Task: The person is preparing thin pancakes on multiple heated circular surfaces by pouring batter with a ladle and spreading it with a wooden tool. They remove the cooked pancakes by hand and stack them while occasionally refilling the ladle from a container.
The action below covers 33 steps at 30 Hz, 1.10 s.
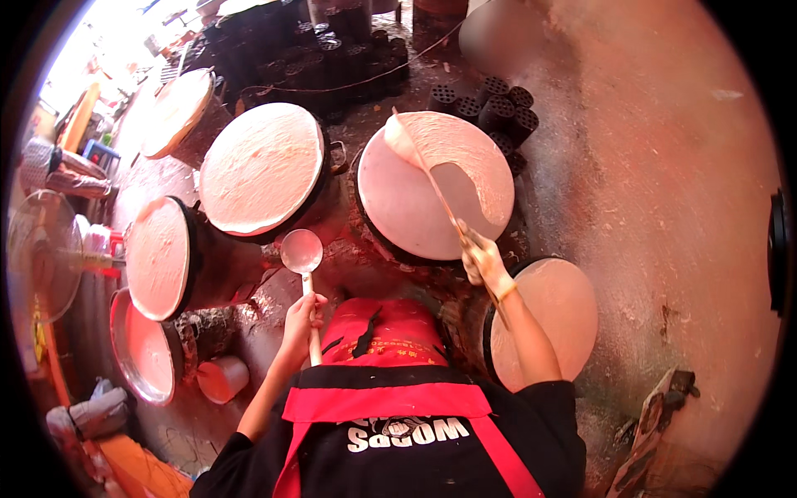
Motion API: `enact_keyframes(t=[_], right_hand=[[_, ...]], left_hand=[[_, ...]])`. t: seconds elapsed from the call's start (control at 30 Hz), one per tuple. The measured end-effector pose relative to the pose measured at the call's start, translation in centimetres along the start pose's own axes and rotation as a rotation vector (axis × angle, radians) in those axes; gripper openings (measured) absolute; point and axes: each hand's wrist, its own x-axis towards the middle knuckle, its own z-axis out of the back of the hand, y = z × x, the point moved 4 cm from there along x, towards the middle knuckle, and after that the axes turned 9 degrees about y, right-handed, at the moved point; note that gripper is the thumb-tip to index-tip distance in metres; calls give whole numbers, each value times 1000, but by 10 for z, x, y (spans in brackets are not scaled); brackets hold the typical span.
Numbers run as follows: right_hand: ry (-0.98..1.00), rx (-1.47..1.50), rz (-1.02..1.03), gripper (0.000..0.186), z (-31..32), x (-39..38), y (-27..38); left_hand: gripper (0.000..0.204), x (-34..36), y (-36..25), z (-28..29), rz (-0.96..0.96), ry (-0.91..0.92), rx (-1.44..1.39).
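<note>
My left hand (300, 322) is closed round the pale handle of a ladle (301, 251), whose round bowl hangs in front of me over the floor. In my right hand (484, 259) is a long thin spreading stick (438, 187), gripped near its lower part. The stick slants across a round griddle (386, 199) to its far left edge. Pale batter (465, 137) covers the far and right part of that griddle in a curved band, with a thicker mass against the stick's far end. The griddle's left and near part is bare.
Other round griddles with pale sheets (261, 170) stand to the left, and one sheet-covered griddle (552, 311) is by my right elbow. Black perforated coal briquettes (498, 112) are stacked beyond. A small bucket (222, 379) and a fan (46, 256) are at left.
</note>
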Motion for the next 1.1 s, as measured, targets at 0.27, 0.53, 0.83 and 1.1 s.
enact_keyframes(t=[0.27, 0.53, 0.83, 1.1], right_hand=[[-334, 21, 98, 31, 79, 17, 23], [272, -50, -142, 33, 69, -18, 38], [242, -155, -48, 41, 42, -8, 32], [-426, 336, 193, 35, 35, -56, -49]], left_hand=[[42, -22, 13, -18, 14, -77, -148], [36, -55, 21, -32, 14, -207, -104], [27, -64, 16, -34, 74, -170, -38], [30, -31, -24, -25, 97, 27, 142]])
